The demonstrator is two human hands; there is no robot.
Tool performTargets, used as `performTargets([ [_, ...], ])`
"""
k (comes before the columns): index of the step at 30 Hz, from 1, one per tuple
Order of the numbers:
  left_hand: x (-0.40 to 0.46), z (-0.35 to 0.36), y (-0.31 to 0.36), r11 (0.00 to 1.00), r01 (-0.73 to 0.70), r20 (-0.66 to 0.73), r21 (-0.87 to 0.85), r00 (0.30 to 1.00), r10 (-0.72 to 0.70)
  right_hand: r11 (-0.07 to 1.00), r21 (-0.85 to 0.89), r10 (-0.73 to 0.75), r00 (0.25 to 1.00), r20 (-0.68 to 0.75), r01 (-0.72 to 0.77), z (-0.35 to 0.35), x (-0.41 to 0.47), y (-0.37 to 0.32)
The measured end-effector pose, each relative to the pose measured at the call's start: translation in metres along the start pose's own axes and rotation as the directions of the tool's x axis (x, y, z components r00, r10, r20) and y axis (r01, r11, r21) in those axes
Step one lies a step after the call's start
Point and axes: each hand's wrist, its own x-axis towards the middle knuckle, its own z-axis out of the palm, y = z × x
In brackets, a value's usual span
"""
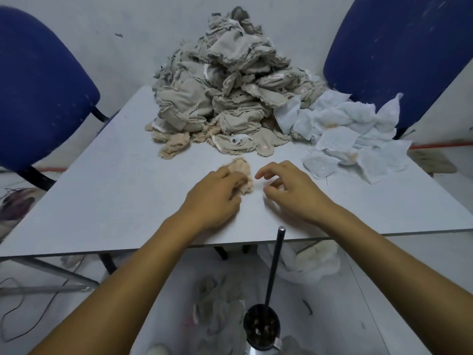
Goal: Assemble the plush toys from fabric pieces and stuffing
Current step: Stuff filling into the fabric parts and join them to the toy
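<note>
A small peach fabric piece (pixel 243 171) lies on the white table (pixel 115 196) near its middle. My left hand (pixel 215 198) grips its near edge with curled fingers. My right hand (pixel 291 188) hovers just to the right of the piece, fingers loosely curled and holding nothing. Behind them rises a tall heap of beige fabric pieces (pixel 230 93). A few peach pieces (pixel 171 144) sit at the heap's front left. A spread of white fabric pieces (pixel 350 134) lies at the right.
Two blue chairs (pixel 38 98) (pixel 399 47) flank the table. A black rod (pixel 273 265) stands upright in a dark cup (pixel 261 326) in front of the table edge. White stuffing or cloth (pixel 307 262) lies on the floor beneath, with fabric scraps (pixel 220 311) nearby.
</note>
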Motion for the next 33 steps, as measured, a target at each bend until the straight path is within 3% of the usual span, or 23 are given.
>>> performTargets([
  [3,0.004,-0.008,0.001,0.982,0.027,-0.046,-0.189,0.998,-0.037,0.988,-0.148,-0.055,0.998,-0.020,0.051,0.008,0.001,0.002],
  [5,0.006,-0.010,0.004,0.912,0.044,-0.012,-0.408,0.998,-0.054,0.970,-0.223,-0.094,0.995,0.015,0.095,0.016,0.001,0.000],
  [7,0.010,-0.009,0.005,0.852,0.078,0.028,-0.517,0.997,-0.074,0.957,-0.272,-0.099,0.995,0.016,0.100,0.021,0.002,-0.001],
  [10,0.014,-0.007,0.005,0.859,0.111,0.018,-0.500,0.993,-0.118,0.941,-0.316,-0.139,0.989,-0.044,0.118,0.022,0.003,0.001],
  [15,0.015,-0.003,0.007,0.954,0.078,0.042,-0.289,0.997,-0.068,0.967,-0.231,-0.141,0.983,-0.118,0.111,0.018,-0.002,-0.002],
  [19,0.015,-0.002,0.014,0.964,0.079,-0.061,-0.255,0.993,-0.098,0.954,-0.290,-0.108,0.989,-0.100,0.075,0.009,-0.008,-0.003],
  [28,0.014,0.003,0.027,0.815,0.261,0.032,-0.518,0.958,-0.286,0.947,-0.321,-0.066,0.992,-0.110,0.028,0.004,-0.010,-0.001],
  [33,0.015,-0.003,0.024,0.749,0.210,-0.045,-0.628,0.951,-0.305,0.886,-0.461,-0.004,0.994,-0.108,-0.047,-0.004,-0.006,0.001],
])
